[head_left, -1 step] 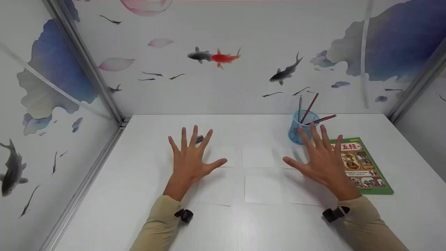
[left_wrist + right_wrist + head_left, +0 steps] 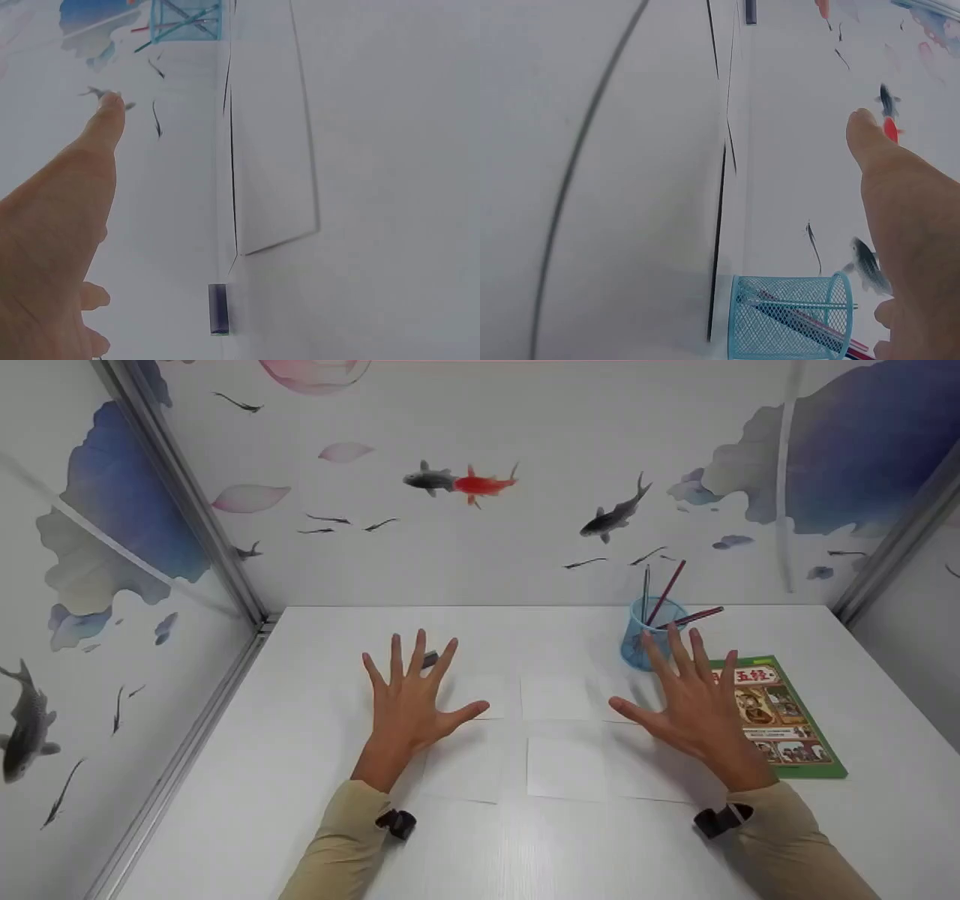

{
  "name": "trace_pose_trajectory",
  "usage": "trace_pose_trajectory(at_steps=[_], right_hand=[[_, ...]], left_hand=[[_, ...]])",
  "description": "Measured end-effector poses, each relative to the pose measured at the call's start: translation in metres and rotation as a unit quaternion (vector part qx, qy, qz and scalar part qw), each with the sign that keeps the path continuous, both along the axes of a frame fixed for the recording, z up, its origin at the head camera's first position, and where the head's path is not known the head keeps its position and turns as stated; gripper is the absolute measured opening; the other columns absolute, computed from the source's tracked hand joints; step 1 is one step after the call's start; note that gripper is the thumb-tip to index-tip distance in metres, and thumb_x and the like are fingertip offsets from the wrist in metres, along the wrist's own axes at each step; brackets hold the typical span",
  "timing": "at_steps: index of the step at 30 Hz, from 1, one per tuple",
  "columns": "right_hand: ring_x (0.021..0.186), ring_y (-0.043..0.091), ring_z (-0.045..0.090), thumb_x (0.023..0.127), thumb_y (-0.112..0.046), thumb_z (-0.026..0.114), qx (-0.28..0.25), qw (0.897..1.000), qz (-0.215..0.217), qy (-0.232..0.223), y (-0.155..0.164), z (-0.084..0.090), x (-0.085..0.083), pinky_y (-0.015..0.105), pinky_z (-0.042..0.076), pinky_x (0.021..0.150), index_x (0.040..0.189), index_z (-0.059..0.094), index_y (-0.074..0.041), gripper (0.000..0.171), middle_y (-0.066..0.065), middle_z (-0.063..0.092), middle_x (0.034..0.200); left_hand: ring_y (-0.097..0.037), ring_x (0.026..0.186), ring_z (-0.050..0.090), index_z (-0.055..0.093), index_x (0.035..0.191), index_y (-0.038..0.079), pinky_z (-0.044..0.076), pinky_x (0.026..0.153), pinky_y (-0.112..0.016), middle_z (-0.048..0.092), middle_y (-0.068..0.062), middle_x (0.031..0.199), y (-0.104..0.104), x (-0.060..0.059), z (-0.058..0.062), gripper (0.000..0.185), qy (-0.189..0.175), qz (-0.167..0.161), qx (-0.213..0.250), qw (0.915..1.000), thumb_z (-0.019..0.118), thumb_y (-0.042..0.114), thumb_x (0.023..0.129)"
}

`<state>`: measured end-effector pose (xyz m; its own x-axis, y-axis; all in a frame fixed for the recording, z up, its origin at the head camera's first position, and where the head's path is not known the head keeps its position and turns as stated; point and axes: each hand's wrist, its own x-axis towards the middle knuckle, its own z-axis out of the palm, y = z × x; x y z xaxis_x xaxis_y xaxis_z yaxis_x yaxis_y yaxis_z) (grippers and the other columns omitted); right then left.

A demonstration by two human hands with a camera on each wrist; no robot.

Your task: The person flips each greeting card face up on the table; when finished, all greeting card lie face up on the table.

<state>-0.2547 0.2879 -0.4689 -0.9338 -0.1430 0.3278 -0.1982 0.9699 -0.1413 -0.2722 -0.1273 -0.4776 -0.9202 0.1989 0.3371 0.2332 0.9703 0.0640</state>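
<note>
Left hand [image 2: 409,706], right hand [image 2: 694,706]: fingers spread, empty, hovering above white paper squares [image 2: 566,767] laid mid-worktop. Blue mesh pencil cup [image 2: 646,643] toward far right corner. Work judged unstarted.

White worktop [image 2: 300,780], walled on 3 sides. White paper sheets lie flat in a grid at centre: one at mid-back [image 2: 556,697], one nearer the front [image 2: 566,767], another front-left [image 2: 465,769], more to L and R partly hidden under the hands. Small dark eraser-like block [image 2: 430,660] sits toward the back, left of centre. Blue mesh pencil cup [image 2: 645,641] w/ pencils stands back-right. Green picture book [image 2: 787,718] lies flat just right of the cup, near the sheets.
</note>
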Motion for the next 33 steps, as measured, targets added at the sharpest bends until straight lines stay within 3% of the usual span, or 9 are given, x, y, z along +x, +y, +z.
trace_pose_trajectory(at_steps=[6, 10, 13, 16, 20, 24, 28, 33], right_hand=[[0.168, 0.048, 0.011, 0.089, -0.081, 0.065, -0.016, 1.0, 0.008, 0.016, 0.002, 0.0, 0.0, 0.083, -0.005, 0.125, 0.174, 0.022, -0.029, 0.109, 0.019, 0.016, 0.182], [0.167, 0.048, 0.019, 0.094, -0.065, 0.073, -0.063, 0.996, 0.034, 0.051, 0.005, 0.0, 0.001, 0.079, -0.002, 0.129, 0.173, 0.028, -0.03, 0.098, 0.021, 0.025, 0.179], [0.164, 0.048, 0.027, 0.097, -0.044, 0.078, -0.112, 0.988, 0.067, 0.081, 0.009, 0.001, 0.004, 0.076, 0.007, 0.131, 0.171, 0.036, -0.026, 0.087, 0.022, 0.033, 0.176], [0.16, 0.047, 0.037, 0.099, -0.028, 0.08, -0.154, 0.979, 0.1, 0.085, 0.013, 0.002, 0.008, 0.074, 0.025, 0.128, 0.167, 0.044, -0.021, 0.077, 0.02, 0.04, 0.172], [0.143, 0.041, 0.058, 0.099, -0.018, 0.08, -0.174, 0.974, 0.137, 0.05, 0.018, 0.003, 0.015, 0.069, 0.05, 0.112, 0.157, 0.057, -0.016, 0.062, 0.015, 0.061, 0.155], [0.106, 0.023, 0.076, 0.097, -0.012, 0.082, -0.17, 0.971, 0.17, -0.003, 0.022, 0.0, 0.021, 0.049, 0.065, 0.091, 0.144, 0.068, -0.013, 0.049, 0.004, 0.079, 0.115], [0.088, 0.006, 0.071, 0.097, -0.015, 0.082, -0.165, 0.966, 0.185, -0.068, 0.026, -0.005, 0.022, 0.031, 0.065, 0.079, 0.135, 0.074, -0.014, 0.038, -0.009, 0.078, 0.096], [0.088, 0.002, 0.065, 0.098, -0.023, 0.083, -0.159, 0.958, 0.202, -0.125, 0.029, -0.012, 0.023, 0.028, 0.063, 0.081, 0.123, 0.079, -0.015, 0.026, -0.011, 0.076, 0.099]], left_hand=[[-0.052, 0.168, 0.01, 0.025, 0.172, 0.042, 0.003, 0.122, -0.088, 0.019, -0.014, 0.182, 0.003, -0.001, 0.001, 0.112, 0.012, -0.003, -0.002, 0.9999, 0.044, 0.103, 0.08], [-0.051, 0.168, 0.009, 0.026, 0.172, 0.039, 0.007, 0.125, -0.084, 0.018, -0.016, 0.182, 0.011, 0.003, 0.005, 0.111, 0.014, -0.012, -0.01, 0.9998, 0.046, 0.1, 0.082], [-0.05, 0.168, 0.012, 0.031, 0.172, 0.034, 0.013, 0.128, -0.08, 0.02, -0.018, 0.181, 0.023, 0.009, 0.01, 0.106, 0.011, -0.038, -0.01, 0.9992, 0.05, 0.094, 0.088], [-0.048, 0.167, 0.02, 0.04, 0.169, 0.025, 0.019, 0.13, -0.075, 0.028, -0.019, 0.178, 0.04, 0.018, 0.015, 0.095, 0.006, -0.079, -0.002, 0.9968, 0.056, 0.083, 0.095], [-0.041, 0.162, 0.036, 0.051, 0.162, 0.017, 0.03, 0.13, -0.065, 0.045, -0.016, 0.171, 0.068, 0.032, 0.018, 0.077, 0.0, -0.147, 0.011, 0.989, 0.063, 0.065, 0.103], [-0.032, 0.156, 0.048, 0.058, 0.156, 0.016, 0.039, 0.129, -0.053, 0.057, -0.009, 0.162, 0.101, 0.046, 0.015, 0.064, -0.015, -0.217, 0.016, 0.9759, 0.067, 0.053, 0.105], [-0.022, 0.152, 0.052, 0.059, 0.154, 0.019, 0.04, 0.129, -0.041, 0.062, -0.002, 0.157, 0.135, 0.057, 0.007, 0.059, -0.052, -0.269, -0.012, 0.9615, 0.064, 0.053, 0.106], [-0.015, 0.154, 0.05, 0.054, 0.159, 0.022, 0.039, 0.129, -0.035, 0.057, 0.004, 0.161, 0.17, 0.065, 0.001, 0.064, -0.114, -0.306, -0.064, 0.9429, 0.059, 0.059, 0.107]])
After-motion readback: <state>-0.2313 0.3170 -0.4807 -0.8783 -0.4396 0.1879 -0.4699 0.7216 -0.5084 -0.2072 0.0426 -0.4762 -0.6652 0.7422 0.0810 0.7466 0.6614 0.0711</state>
